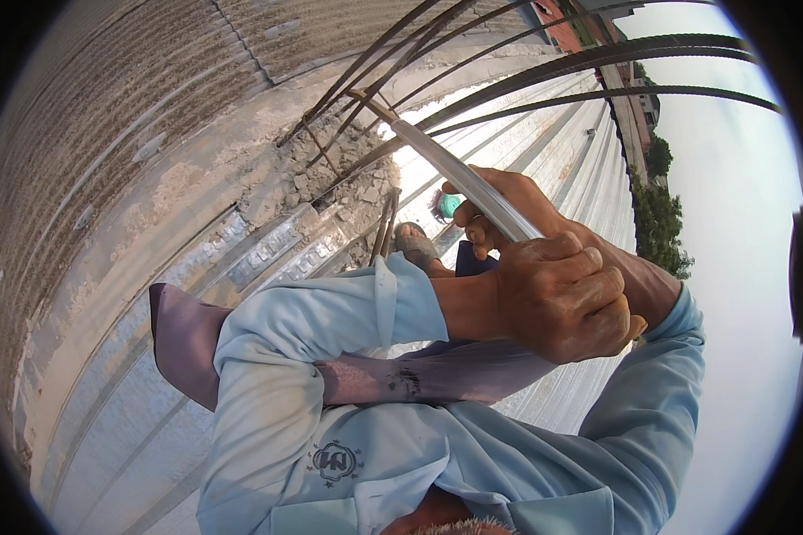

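Left hand point(564, 299) is fisted; right hand point(519, 198), partly hidden, seems curled.

Fisheye on head, looking down, hands point(567, 294) close.

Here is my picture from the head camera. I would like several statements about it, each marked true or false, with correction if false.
1. The bare left hand is closed around a long, pale, shiny bar. True.
2. The right hand wears a black rubber glove. False: it is bare.
3. Broken grey rubble lies near the dark, ribbed metal rods. True.
4. The person's long cloth sleeves are bright red. False: they are light blue.
5. In the picture, the right hand is higher than the left. True.
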Tool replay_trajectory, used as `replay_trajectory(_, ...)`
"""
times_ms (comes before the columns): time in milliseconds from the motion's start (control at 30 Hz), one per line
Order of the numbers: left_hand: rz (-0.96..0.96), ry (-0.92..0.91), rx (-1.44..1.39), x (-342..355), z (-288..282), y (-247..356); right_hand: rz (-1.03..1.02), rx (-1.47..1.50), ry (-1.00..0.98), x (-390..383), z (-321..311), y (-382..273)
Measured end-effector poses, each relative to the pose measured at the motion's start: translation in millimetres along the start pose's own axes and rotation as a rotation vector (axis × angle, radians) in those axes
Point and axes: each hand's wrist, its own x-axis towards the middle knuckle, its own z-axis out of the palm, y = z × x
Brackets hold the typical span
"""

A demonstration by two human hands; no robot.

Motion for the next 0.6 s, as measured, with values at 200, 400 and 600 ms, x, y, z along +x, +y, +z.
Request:
replay_trajectory(200,-0.078,-0.065,-0.096,2,-10,8,-0.258,-0.216,-0.142,-6,6,-13)
replay_trajectory(400,-0.096,-0.084,-0.123,10,-4,37,-0.86,-0.924,-0.252,-61,-32,-9)
replay_trajectory(600,0.062,-0.117,-0.107,2,-12,14,-0.443,-0.578,-0.043,-138,-42,7)
